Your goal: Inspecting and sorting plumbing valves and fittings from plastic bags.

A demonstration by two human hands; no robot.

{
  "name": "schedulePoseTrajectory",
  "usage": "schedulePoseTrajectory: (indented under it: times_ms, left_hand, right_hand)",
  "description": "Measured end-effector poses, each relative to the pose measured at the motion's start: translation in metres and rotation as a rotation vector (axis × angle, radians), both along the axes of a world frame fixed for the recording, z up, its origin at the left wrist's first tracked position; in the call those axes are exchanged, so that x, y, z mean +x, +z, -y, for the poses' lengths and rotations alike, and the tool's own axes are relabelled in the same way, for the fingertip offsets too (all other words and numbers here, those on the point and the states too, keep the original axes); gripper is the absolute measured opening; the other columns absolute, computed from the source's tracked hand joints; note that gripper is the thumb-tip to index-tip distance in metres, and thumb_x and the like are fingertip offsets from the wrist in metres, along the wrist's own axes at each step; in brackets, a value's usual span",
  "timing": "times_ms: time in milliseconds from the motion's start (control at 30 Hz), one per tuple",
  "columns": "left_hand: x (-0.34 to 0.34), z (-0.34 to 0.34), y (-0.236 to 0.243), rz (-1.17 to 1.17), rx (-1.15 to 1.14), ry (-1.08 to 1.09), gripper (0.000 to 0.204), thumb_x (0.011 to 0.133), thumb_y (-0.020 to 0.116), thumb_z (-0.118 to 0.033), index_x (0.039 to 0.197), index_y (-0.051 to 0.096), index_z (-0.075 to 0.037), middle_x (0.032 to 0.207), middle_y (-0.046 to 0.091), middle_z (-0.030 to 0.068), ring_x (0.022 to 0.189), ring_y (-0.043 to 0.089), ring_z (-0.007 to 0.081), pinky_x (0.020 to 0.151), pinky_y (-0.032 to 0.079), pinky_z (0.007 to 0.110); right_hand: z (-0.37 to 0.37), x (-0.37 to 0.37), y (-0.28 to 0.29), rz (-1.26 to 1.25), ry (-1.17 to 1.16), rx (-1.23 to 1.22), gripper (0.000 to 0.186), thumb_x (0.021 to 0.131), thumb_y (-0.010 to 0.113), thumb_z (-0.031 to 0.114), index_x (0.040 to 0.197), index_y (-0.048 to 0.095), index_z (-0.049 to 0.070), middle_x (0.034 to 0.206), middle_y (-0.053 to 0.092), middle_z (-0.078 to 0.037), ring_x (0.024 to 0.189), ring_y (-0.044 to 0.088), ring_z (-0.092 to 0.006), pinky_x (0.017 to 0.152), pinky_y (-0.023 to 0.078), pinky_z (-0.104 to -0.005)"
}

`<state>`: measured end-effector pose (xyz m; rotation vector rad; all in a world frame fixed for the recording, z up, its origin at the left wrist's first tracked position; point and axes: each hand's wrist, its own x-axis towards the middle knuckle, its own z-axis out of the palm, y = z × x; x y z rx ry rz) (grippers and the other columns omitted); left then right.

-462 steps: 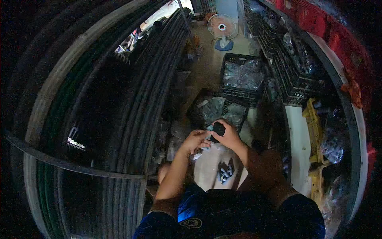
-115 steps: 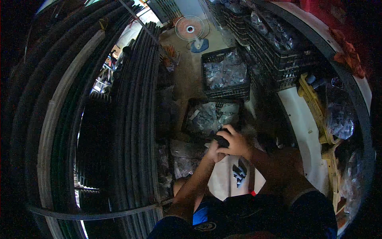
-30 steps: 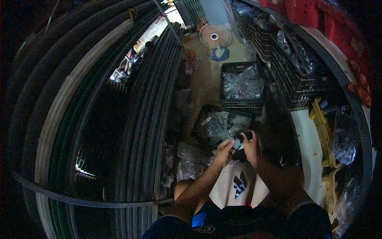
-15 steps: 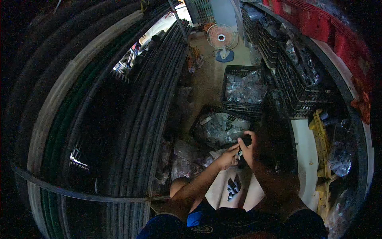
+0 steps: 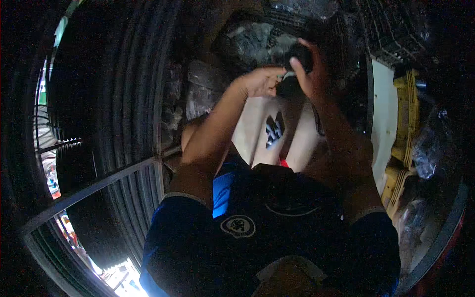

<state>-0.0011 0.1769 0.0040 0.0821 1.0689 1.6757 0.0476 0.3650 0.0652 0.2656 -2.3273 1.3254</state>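
Observation:
My left hand [image 5: 261, 82] reaches in from the left with its fingers pinched together beside a small pale piece, too blurred to name. Close by on the right, my right hand [image 5: 312, 74] curves its thumb and forefinger around a dark rounded piece [image 5: 299, 58], whose kind the dim light hides. The fingertips of both hands nearly meet. Under them lies a pale, ridged surface [image 5: 252, 123]. On it is a dark patch with light streaks [image 5: 273, 129]; I cannot tell if it is print or small parts.
Beyond my hands stands a black crate [image 5: 222, 49] of clear plastic bags. Long dark pipes [image 5: 131, 89] run along the left behind a metal bar [image 5: 94, 190]. Yellow crates [image 5: 406, 119] and clear bags [image 5: 426, 153] line the right, with black crates [image 5: 396, 39] farther back.
The view has tipped down toward my body, so the fan and far crates have left it and my hands appear higher. Both hands stay close together, the left now slightly farther from the right.

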Motion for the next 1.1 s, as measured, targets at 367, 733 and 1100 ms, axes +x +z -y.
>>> schedulePoseTrajectory:
  times_ms: [367, 733, 1100]
  left_hand:
    - [0.011, -0.017, 0.027, 0.007, -0.064, 0.242, 0.053, 0.096, 0.050, -0.055, 0.116, 0.062, -0.008, 0.099, 0.069, 0.0070, 0.084, 0.067, 0.0143, 0.070, 0.057, 0.031]
    - [0.030, -0.030, 0.025, -1.377, -0.423, 0.270, 0.048, 0.092, 0.062, -0.037, 0.117, 0.052, 0.003, 0.100, 0.063, 0.0259, 0.090, 0.065, 0.0379, 0.085, 0.050, 0.043]
    - [-0.040, 0.052, -0.090, -1.555, -1.141, 0.096, 0.050, 0.085, 0.068, -0.046, 0.105, 0.061, -0.001, 0.101, 0.066, 0.0247, 0.094, 0.064, 0.0420, 0.082, 0.051, 0.047]
  right_hand:
    - [-0.001, -0.004, -0.012, -0.069, 0.129, 0.112, 0.027, 0.088, 0.067, 0.023, 0.108, 0.062, 0.006, 0.105, 0.063, -0.015, 0.100, 0.063, -0.0307, 0.086, 0.049, -0.0368]
    - [-0.014, -0.021, -0.071, 0.551, -0.328, -0.312, 0.049, 0.089, 0.065, 0.046, 0.114, 0.064, 0.004, 0.097, 0.069, -0.016, 0.085, 0.068, -0.0270, 0.079, 0.053, -0.0360]
    - [-0.088, -0.045, -0.042, 0.298, 0.386, -1.658, 0.033, 0.103, 0.039, 0.035, 0.096, 0.059, 0.010, 0.064, 0.053, 0.000, 0.049, 0.049, -0.0134, 0.042, 0.041, -0.0276]
